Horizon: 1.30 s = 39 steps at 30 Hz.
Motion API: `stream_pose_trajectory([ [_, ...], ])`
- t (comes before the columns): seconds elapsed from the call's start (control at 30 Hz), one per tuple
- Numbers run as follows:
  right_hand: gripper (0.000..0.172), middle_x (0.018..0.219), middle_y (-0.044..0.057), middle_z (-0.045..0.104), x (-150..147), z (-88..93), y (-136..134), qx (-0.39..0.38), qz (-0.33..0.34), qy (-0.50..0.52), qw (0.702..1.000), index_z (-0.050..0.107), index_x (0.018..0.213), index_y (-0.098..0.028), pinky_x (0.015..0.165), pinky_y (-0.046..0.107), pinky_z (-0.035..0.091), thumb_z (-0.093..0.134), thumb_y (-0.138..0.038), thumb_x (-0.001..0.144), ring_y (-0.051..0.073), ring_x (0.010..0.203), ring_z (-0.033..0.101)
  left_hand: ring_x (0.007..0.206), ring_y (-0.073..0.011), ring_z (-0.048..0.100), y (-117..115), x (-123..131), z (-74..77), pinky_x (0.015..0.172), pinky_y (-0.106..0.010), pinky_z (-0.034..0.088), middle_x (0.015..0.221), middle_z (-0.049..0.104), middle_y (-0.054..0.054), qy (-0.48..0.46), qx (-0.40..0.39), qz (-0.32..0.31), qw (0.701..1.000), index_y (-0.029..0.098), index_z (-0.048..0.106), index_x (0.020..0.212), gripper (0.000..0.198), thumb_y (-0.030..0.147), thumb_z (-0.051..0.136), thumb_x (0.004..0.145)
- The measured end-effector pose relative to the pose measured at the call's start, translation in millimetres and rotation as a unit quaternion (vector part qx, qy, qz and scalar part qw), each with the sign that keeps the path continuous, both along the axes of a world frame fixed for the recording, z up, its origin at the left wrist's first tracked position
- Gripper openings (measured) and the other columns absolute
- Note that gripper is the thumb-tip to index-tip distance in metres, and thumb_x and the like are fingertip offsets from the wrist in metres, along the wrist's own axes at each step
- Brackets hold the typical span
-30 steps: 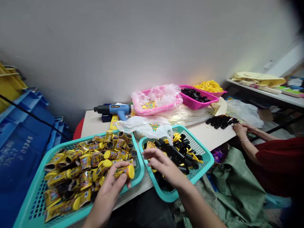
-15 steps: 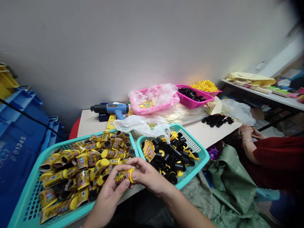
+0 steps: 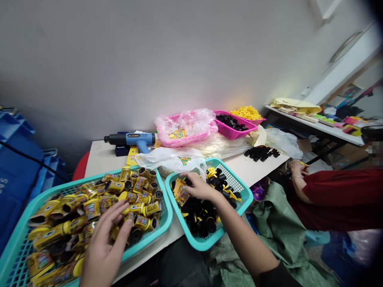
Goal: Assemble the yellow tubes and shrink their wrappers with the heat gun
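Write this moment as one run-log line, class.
left hand: open above yellow tubes | right hand: at printed cards, contact unclear | black parts: right basket

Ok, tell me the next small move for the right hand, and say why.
I'd probably have the right hand pinch one of the printed cards in the right basket: it is open right by them, though contact is unclear. The left hand is open over the yellow tubes in the left basket, with nothing visible in its grip, so it looks free.

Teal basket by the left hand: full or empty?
Mostly full: yellow tubes lie heaped across the teal basket, bare mesh showing at left.
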State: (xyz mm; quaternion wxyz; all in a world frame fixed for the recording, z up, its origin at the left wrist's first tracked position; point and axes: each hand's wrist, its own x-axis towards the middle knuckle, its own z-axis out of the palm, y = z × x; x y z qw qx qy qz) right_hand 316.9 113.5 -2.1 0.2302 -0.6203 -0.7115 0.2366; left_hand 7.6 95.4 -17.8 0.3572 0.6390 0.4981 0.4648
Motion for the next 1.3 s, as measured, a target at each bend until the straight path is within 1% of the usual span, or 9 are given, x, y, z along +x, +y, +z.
stream_pose_trajectory([
  [0.1,0.087,0.130,0.017,0.051,5.5,-10.4,9.2,-0.058,0.009,-0.019,0.998,0.046,0.134,-0.016,0.103,0.048,0.033,0.084,-0.033,0.058,0.032,0.122,0.045,0.124,-0.0271,0.051,-10.6,5.9,-14.6,0.109,-0.043,0.037,0.132,0.057,-0.007,0.002,-0.011,-0.030,0.999,0.027,0.062,0.112,0.036,0.044,0.060,0.081],
  [0.17,0.094,0.132,0.016,0.050,0.4,-15.2,13.0,-0.068,0.004,-0.022,0.997,0.048,0.133,-0.017,0.106,0.050,0.028,0.088,-0.029,0.049,0.035,0.125,0.042,0.122,-0.0270,0.052,-13.4,7.3,-17.6,0.109,-0.043,0.037,0.129,0.059,-0.007,-0.018,-0.031,-0.027,0.999,0.027,0.062,0.112,0.036,0.046,0.059,0.082],
  [0.3,0.058,0.116,0.010,0.060,-2.2,-16.6,8.2,-0.051,-0.019,0.010,0.998,0.060,0.114,-0.018,0.101,0.043,0.034,0.078,-0.017,0.059,0.028,0.112,0.052,0.115,-0.0266,0.058,-14.0,3.0,-11.5,0.109,-0.044,0.037,0.124,0.063,-0.006,-0.045,-0.094,-0.015,0.994,0.027,0.062,0.112,0.040,0.051,0.060,0.080],
  [0.43,0.024,0.091,0.005,0.063,27.7,-7.0,-20.2,-0.057,-0.081,0.078,0.992,0.062,0.091,-0.015,0.083,0.037,0.045,0.069,-0.022,0.069,0.022,0.088,0.059,0.106,-0.0234,0.063,-18.5,3.0,-4.6,0.100,-0.036,0.046,0.114,0.068,-0.003,-0.075,-0.143,0.020,0.987,0.028,0.063,0.108,0.041,0.055,0.062,0.078],
  [0.73,0.048,0.107,0.012,0.064,107.6,13.5,-70.9,-0.031,-0.231,0.190,0.954,0.053,0.114,-0.013,0.083,0.037,0.049,0.060,-0.047,0.081,0.022,0.092,0.062,0.097,-0.0224,0.067,-26.8,21.8,-1.6,0.091,-0.029,0.051,0.100,0.073,-0.002,-0.059,-0.144,0.003,0.988,0.028,0.069,0.094,0.036,0.057,0.062,0.076],
  [0.97,0.047,0.111,0.006,0.064,63.7,12.9,-39.8,-0.071,-0.123,0.181,0.973,0.049,0.122,-0.018,0.087,0.032,0.050,0.060,-0.042,0.082,0.019,0.098,0.062,0.094,-0.0191,0.070,-20.8,20.1,-21.1,0.088,-0.027,0.054,0.099,0.075,0.001,0.084,-0.058,-0.107,0.989,0.030,0.071,0.096,0.029,0.051,0.057,0.082],
  [1.13,0.039,0.109,0.007,0.063,14.2,-6.0,5.4,-0.111,-0.053,0.045,0.991,0.058,0.111,-0.017,0.096,0.043,0.041,0.066,-0.030,0.075,0.026,0.107,0.056,0.093,-0.0167,0.071,-19.0,18.7,-35.2,0.086,-0.023,0.054,0.102,0.075,0.004,0.155,0.053,-0.200,0.966,0.034,0.070,0.102,0.023,0.043,0.056,0.085],
  [1.23,0.039,0.111,0.015,0.061,0.4,-15.0,16.1,-0.120,-0.051,-0.054,0.990,0.057,0.113,-0.013,0.098,0.056,0.032,0.062,-0.028,0.076,0.036,0.115,0.048,0.090,-0.0154,0.071,-20.1,19.1,-33.6,0.085,-0.021,0.054,0.101,0.075,0.004,0.153,0.089,-0.206,0.962,0.034,0.070,0.103,0.023,0.041,0.055,0.087],
  [1.3,0.036,0.107,0.015,0.062,2.0,-15.9,15.9,-0.135,-0.028,-0.094,0.986,0.058,0.111,-0.013,0.096,0.052,0.034,0.060,-0.032,0.080,0.035,0.111,0.050,0.089,-0.0145,0.072,-18.0,24.5,-25.8,0.081,-0.019,0.055,0.099,0.075,0.004,0.159,0.112,-0.222,0.955,0.033,0.070,0.103,0.022,0.040,0.056,0.086],
])
